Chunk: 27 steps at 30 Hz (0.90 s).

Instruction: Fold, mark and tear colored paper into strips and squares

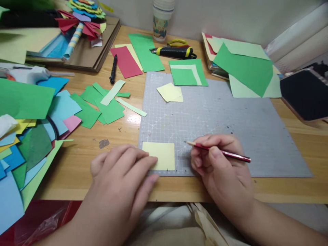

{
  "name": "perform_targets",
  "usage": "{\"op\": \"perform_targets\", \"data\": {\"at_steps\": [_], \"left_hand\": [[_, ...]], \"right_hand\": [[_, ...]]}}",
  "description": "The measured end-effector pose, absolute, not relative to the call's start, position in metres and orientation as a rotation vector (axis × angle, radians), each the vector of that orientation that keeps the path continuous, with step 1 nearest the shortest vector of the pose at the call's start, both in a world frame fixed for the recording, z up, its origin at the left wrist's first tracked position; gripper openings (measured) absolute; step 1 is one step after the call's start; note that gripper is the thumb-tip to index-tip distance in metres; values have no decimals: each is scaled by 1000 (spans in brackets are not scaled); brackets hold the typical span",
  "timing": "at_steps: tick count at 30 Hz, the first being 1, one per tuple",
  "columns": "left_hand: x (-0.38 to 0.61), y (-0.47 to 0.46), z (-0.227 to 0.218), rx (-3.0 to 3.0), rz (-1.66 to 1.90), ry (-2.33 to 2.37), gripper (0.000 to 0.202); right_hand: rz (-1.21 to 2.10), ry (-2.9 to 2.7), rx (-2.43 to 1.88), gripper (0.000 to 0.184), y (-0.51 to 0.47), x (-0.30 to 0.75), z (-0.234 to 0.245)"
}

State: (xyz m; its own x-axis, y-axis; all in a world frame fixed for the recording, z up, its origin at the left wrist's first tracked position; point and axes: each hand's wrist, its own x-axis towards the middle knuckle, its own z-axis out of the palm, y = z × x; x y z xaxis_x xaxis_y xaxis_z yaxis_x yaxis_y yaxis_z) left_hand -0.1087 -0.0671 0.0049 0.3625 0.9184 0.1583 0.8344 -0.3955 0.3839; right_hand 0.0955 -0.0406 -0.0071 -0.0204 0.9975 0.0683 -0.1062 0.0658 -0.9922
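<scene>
A small pale yellow paper rectangle [164,155] lies at the front left of the grey cutting mat [217,112]. The fingertips of my left hand [125,177] rest on its left side, the fingers stretched out and flat. A short dark pencil mark shows near the paper's lower edge. To the right, above the mat, my right hand [222,167] grips a dark red pencil [230,154], its sharpened tip pointing left, apart from the paper. More pale yellow paper pieces [170,93] lie farther back on the mat.
Green paper scraps [110,109] lie left of the mat, with a pile of coloured paper [38,136] beyond. At the back are a black pen [113,69], a black-and-yellow utility knife [174,52], paper cups [161,20] and a stack of green sheets [246,68]. A dark tablet-like slab [304,94] sits far right.
</scene>
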Motion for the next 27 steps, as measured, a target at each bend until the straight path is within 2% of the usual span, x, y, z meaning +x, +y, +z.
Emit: {"op": "perform_targets", "data": {"at_steps": [3,10,15,17,19,24,26,27], "left_hand": [[-101,-50,13,2365,447,1655,15],[-80,-5,25,2317,-29,1520,39],[-76,20,44,2306,-243,1291,13],[-71,26,50,2273,-274,1245,11],[-59,29,55,2194,-186,1240,11],[-13,29,63,2162,368,1101,11],[3,27,60,2258,501,1029,3],[9,27,57,2344,539,1005,7]], "right_hand": [[1196,-1053,-1039,9,-38,95,-6],[1154,-1080,-1031,15,-48,112,-11],[1144,-1116,-1049,17,-55,131,-18],[1128,-1180,-1048,20,-58,140,-19],[1087,-1270,-1062,21,-58,149,-17],[774,-1585,-1217,29,-50,176,-3],[536,-1729,-1251,16,-45,187,4],[399,-1799,-1259,11,-43,193,7]]}}
